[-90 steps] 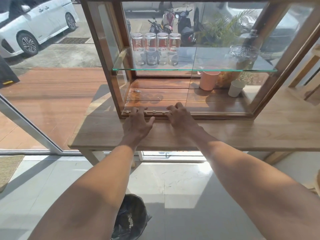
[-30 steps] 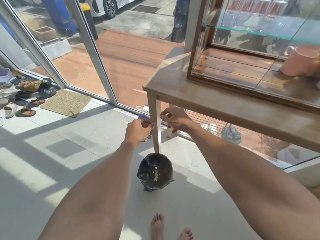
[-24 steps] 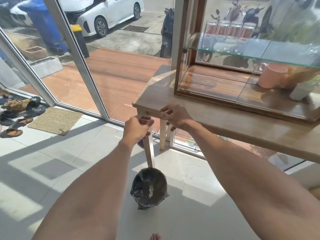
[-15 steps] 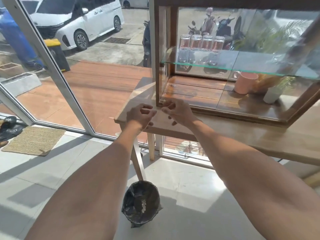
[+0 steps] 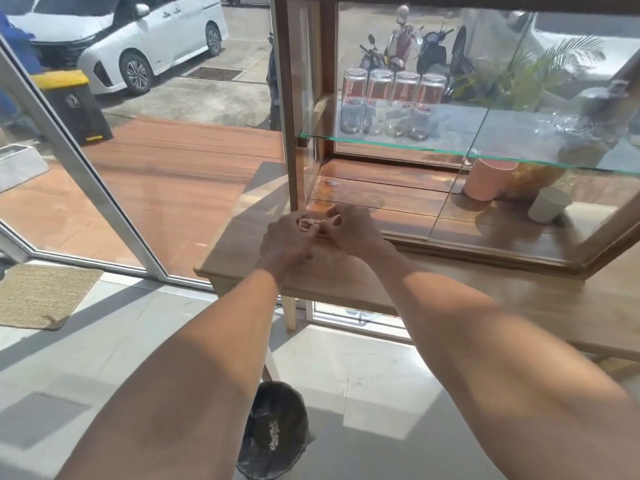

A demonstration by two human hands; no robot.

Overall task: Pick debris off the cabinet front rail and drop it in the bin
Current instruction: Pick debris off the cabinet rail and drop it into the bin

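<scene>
From the head view we're looking down our two bare arms to the left front corner of the wooden cabinet [image 5: 450, 244], which stands on a wooden table [image 5: 450, 289]. Our left hand [image 5: 287, 242] and right hand [image 5: 353, 233] meet right at the left end of the cabinet front rail [image 5: 485, 252], knuckles almost touching. Left fingers curl in narrow, and between the two hands sits a small pale bit of debris [image 5: 313, 222]; both sets of fingertips crowd around it, and we cannot tell which hand actually grips it. The right fingers [image 5: 334, 211] are bent too, pinched close at that same spot. Down on the tiled floor, below the table's left front corner, there's the bin [image 5: 277, 431], round, lined with a black bag, and inside it a small streak of pale crumbs. Inside the cabinet, on the glass shelf [image 5: 450, 150] toward its left end, four clear glasses [image 5: 391, 102] stand upside down in a row, nothing in them. On the cabinet floor toward the right, a pink cup [image 5: 488, 180] and a pale grey cup [image 5: 549, 209] both sit mouth down, so what's under them stays hidden. Outside the glass wall, a dark bin with a yellow lid [image 5: 74, 105] stands shut on the wooden deck.
</scene>
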